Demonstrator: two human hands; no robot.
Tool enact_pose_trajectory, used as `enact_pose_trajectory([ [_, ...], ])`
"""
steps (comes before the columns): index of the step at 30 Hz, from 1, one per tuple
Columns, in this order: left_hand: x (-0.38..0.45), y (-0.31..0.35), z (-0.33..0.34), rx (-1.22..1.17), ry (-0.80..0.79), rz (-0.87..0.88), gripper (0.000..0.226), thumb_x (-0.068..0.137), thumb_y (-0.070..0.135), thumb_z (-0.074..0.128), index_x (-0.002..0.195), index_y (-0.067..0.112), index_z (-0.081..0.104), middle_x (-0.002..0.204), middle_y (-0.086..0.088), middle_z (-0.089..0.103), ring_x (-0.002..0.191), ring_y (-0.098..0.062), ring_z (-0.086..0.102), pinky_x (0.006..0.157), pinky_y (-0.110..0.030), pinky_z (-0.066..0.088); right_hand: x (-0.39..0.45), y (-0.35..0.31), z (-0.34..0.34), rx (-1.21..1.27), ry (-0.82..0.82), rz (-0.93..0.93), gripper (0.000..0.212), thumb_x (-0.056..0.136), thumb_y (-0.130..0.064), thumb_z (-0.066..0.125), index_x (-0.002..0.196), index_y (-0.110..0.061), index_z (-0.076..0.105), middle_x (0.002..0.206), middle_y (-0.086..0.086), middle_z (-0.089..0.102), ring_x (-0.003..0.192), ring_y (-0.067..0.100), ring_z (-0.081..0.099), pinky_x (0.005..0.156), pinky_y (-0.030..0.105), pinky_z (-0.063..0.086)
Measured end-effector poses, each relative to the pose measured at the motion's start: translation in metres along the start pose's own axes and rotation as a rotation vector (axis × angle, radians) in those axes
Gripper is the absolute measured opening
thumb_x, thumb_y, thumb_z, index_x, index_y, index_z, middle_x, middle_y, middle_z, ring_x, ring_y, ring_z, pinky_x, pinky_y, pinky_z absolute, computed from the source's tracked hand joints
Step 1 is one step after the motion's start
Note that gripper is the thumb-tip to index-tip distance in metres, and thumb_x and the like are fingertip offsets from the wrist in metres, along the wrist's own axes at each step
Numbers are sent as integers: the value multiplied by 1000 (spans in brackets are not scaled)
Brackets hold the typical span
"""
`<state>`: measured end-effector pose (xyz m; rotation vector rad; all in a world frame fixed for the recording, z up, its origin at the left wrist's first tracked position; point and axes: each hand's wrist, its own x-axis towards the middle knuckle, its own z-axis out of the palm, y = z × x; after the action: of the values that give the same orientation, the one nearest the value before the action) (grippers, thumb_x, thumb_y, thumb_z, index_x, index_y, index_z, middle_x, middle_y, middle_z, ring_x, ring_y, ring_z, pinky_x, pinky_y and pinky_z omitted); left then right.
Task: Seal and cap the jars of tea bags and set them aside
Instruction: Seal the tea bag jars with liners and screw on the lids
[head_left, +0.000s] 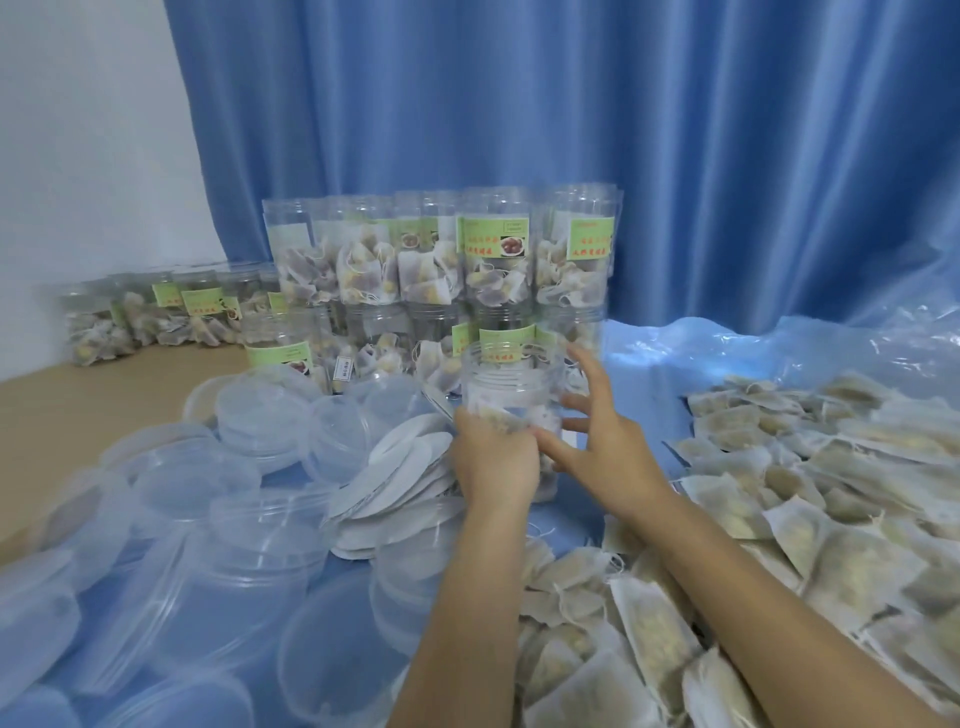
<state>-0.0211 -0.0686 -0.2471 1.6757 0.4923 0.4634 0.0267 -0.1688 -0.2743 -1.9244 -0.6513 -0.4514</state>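
A left hand (493, 457) grips an uncapped jar of tea bags (511, 410), the right hand (597, 447) spread-fingered beside it; best held upright and steady for sealing.

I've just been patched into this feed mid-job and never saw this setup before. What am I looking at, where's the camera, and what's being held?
No machine here: one head-worn camera looks down at a person's bare hands. The left hand grips an open clear jar of tea bags; the right hand is beside it, fingers spread. Left lie clear lids and white seal discs; right, loose tea bags. Behind, stacked labelled jars stand before a blue curtain.
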Motion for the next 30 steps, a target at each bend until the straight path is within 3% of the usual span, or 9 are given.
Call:
enact_pose_trajectory([
  [3,-2,3,-9,83,1,4,41,85,11,53,125,8,43,118,-16,58,106,-34,57,80,-35,48,0,4,-1,-2,2,81,77,73,-48,72,132,-39,23,130,-3,55,103,10,61,83,17,43],
  [7,-3,23,-34,208,-165,51,25,77,19,54,100,15,44,101,-23,65,96,-38,63,84,-42,52,6,-5,-9,-329,-15,150,38,73,-51,71,80,-24,45,84,-8,58,77,13,56,62,23,39],
  [10,1,30,-48,212,-188,92,31,74,20,59,104,14,55,106,-14,61,104,-34,62,94,-43,50,5,-21,-16,-457,-355,144,30,73,-52,71,59,-28,59,63,-15,61,65,1,54,58,21,40],
  [13,6,27,-53,249,-144,120,24,81,12,57,105,11,61,105,-9,63,107,-33,61,95,-43,49,-2,-37,-14,-377,-806,153,12,72,-45,75,76,-35,74,74,-22,69,72,-7,60,74,20,51],
  [16,8,23,-56,246,-141,103,15,82,12,57,95,15,63,95,-2,61,106,-30,61,96,-41,49,-9,-36,-6,-508,-944,177,29,68,-47,78,93,-34,73,78,-23,65,81,-2,61,79,22,52],
  [20,9,21,-59,225,-132,110,23,83,12,56,104,16,64,102,-4,61,101,-28,63,95,-40,49,-12,-31,4,-529,-884,132,27,70,-37,78,95,-32,71,75,-22,58,73,-4,56,64,11,45],
  [24,11,21,-63,148,-86,124,18,83,9,54,96,19,63,94,-5,63,90,-26,63,90,-37,52,-4,-35,0,-740,-742,16,19,80,-30,70,99,-27,71,99,-6,65,95,15,60,82,32,51],
  [27,13,23,-65,96,-24,145,20,82,6,51,93,19,62,85,-3,62,81,-24,57,85,-36,50,4,-36,-12,-746,-476,-144,19,87,-31,63,104,-25,69,103,-6,61,102,12,52,84,33,47],
  [30,14,22,-65,54,20,169,23,84,4,48,90,20,62,84,-1,62,75,-19,57,78,-31,49,7,-49,-16,-332,-40,-206,11,85,-31,67,95,-32,66,81,-16,59,83,-2,46,73,14,39],
])
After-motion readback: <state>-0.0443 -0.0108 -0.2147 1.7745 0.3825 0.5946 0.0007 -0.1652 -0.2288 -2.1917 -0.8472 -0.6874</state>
